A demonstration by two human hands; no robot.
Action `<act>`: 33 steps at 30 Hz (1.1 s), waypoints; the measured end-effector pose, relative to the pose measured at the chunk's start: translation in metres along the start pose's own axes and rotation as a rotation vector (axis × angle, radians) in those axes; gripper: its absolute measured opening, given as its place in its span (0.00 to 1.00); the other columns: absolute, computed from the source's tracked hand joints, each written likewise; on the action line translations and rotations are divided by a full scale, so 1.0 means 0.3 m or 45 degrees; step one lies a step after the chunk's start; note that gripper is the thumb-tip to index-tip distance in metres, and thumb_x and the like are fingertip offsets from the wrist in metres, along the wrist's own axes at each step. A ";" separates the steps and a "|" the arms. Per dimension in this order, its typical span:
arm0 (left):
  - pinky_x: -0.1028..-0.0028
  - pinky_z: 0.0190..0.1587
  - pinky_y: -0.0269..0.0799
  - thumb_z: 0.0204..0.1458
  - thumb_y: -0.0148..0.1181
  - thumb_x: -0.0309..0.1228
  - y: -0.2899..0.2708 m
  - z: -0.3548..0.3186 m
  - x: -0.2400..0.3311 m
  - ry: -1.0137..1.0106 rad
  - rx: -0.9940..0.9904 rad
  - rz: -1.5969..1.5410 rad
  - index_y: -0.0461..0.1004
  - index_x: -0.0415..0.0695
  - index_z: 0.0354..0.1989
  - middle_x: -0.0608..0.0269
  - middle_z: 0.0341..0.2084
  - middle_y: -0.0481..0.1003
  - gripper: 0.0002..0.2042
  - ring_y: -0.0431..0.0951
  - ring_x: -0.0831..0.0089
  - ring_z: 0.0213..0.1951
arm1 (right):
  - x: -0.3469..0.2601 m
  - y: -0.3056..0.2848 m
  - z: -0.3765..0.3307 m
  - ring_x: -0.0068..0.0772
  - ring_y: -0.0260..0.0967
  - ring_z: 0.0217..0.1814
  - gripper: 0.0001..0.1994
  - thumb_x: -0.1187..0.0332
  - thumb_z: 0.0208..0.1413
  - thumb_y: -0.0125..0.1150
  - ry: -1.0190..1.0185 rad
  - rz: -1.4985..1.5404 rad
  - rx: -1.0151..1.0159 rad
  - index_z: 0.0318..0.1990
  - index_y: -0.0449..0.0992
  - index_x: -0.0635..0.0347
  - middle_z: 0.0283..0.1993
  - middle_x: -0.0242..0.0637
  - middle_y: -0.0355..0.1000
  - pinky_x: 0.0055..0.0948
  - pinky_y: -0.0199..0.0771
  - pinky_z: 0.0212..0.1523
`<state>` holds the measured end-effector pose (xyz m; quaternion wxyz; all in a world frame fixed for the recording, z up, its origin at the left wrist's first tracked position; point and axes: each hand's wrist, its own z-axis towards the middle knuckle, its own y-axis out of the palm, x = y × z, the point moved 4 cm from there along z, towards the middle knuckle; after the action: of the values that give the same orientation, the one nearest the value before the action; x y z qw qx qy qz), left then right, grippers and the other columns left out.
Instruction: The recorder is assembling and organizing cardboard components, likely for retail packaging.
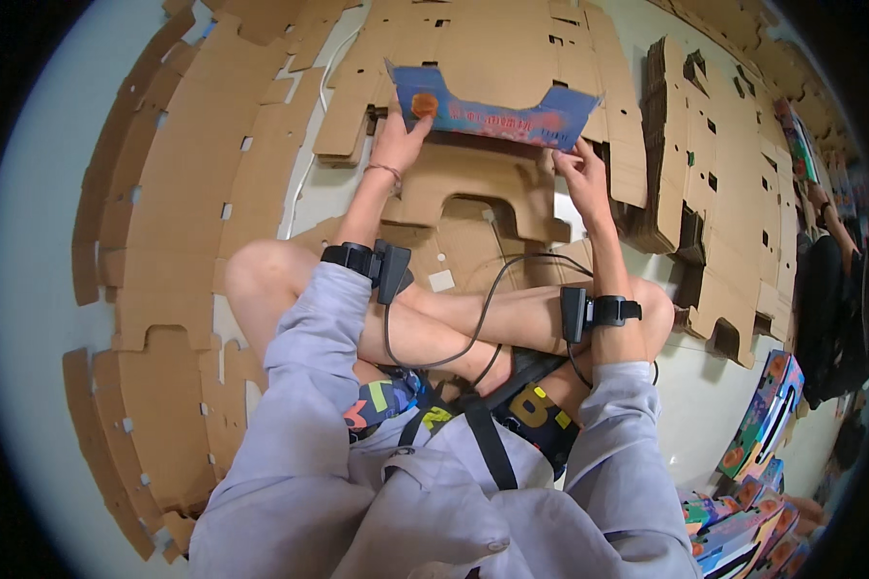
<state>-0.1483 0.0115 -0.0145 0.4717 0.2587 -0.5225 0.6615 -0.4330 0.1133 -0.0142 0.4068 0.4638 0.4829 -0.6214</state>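
While seated cross-legged on the floor, gripping a blue printed cardboard panel [492, 111] at both ends: left hand [399, 135] pinching its left edge, right hand [579, 169] clamped under the right. Held up over a flat brown cutout [473, 183]. Hemmed in by die-cut sheets [174, 193] left, stacked blanks [690, 145] right; printed boxes [768, 415] lower right.

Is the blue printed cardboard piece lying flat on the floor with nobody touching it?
No, both the left hand and the right hand hold the blue printed cardboard piece up by its ends.
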 end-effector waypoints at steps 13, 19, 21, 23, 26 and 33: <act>0.72 0.43 0.66 0.49 0.56 0.32 -0.047 -0.011 0.250 0.166 0.072 -0.402 0.64 0.41 0.44 0.58 0.39 0.74 0.15 0.73 0.69 0.39 | -0.121 -0.031 -0.059 0.22 0.66 0.35 0.10 0.68 0.57 0.51 -0.136 0.340 0.240 0.43 0.68 0.65 0.35 0.34 0.70 0.24 0.67 0.38; 0.70 0.48 0.62 0.49 0.57 0.31 -0.096 -0.117 0.393 0.170 0.319 -0.389 0.64 0.40 0.48 0.56 0.39 0.70 0.18 0.69 0.65 0.43 | -0.113 -0.043 -0.183 0.20 0.60 0.26 0.14 0.62 0.60 0.45 -0.263 0.364 0.439 0.33 0.69 0.65 0.25 0.30 0.67 0.22 0.62 0.29; 0.68 0.48 0.61 0.47 0.59 0.31 -0.095 -0.245 0.335 0.155 0.463 -0.289 0.63 0.40 0.50 0.54 0.41 0.68 0.22 0.66 0.62 0.45 | -0.104 -0.007 -0.239 0.18 0.55 0.21 0.14 0.62 0.60 0.46 -0.238 0.245 0.631 0.29 0.65 0.64 0.19 0.29 0.63 0.20 0.55 0.23; 0.66 0.49 0.60 0.45 0.61 0.32 -0.071 -0.342 0.295 0.121 0.604 -0.205 0.62 0.40 0.52 0.51 0.42 0.66 0.25 0.64 0.60 0.47 | -0.097 0.017 -0.265 0.17 0.55 0.21 0.13 0.62 0.60 0.47 -0.167 0.240 0.661 0.31 0.65 0.64 0.19 0.28 0.62 0.19 0.55 0.23; 0.65 0.51 0.59 0.42 0.64 0.33 -0.015 -0.408 0.222 -0.230 0.479 -0.042 0.60 0.41 0.54 0.48 0.44 0.64 0.29 0.61 0.57 0.48 | -0.087 0.060 -0.261 0.14 0.55 0.21 0.15 0.58 0.57 0.51 0.218 0.179 0.641 0.34 0.66 0.64 0.19 0.28 0.60 0.16 0.56 0.23; 0.64 0.56 0.55 0.41 0.66 0.36 0.052 -0.390 0.107 -0.477 0.569 -0.052 0.52 0.39 0.60 0.40 0.51 0.61 0.38 0.59 0.51 0.54 | 0.028 0.040 -0.236 0.42 0.69 0.42 0.30 0.52 0.51 0.57 0.314 -0.431 0.574 0.51 0.61 0.68 0.39 0.47 0.72 0.33 0.65 0.45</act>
<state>-0.1581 0.1321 -0.0320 0.3115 0.4841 -0.4365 0.6914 -0.4107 0.1795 -0.0323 0.1228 0.5272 0.4490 -0.7109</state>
